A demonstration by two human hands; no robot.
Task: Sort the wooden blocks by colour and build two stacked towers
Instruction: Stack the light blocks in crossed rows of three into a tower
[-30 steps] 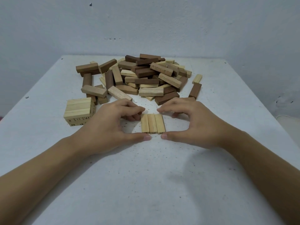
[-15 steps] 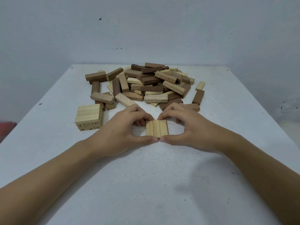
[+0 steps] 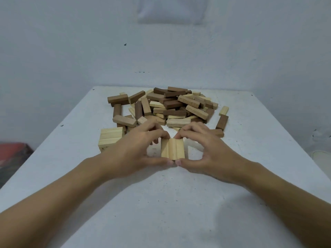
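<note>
A row of three light blocks (image 3: 172, 149) lies flat on the white table (image 3: 161, 203), near its middle. The blocks are side by side with their long sides touching and their ends pointing near and far. The left hand (image 3: 133, 153) and the right hand (image 3: 207, 153) close on the row from either side, each curled into an arch. The thumbs lie along the near ends of the row, their tips almost meeting at the middle block. The bent forefingers come down on the far ends, where their tips also nearly meet. Both hands thus pinch the row between thumb and fingers, the left on its left half and the right on its right half. Bare table shows between each palm and the row's outer sides.

Just beyond the hands, toward the far edge, sits the pile of mixed blocks (image 3: 170, 106), with dark brown, mid brown and light ones lying across one another. Left of the left hand, partly hidden by its knuckles, stands a short stack of light blocks (image 3: 111, 137), its layers squared up. Right of the pile, a dark block (image 3: 222, 122) and a light block (image 3: 223, 110) lie on their own. A pale wall (image 3: 161, 51) rises behind the table. A blurred red object (image 3: 12, 151) shows at the left edge.
</note>
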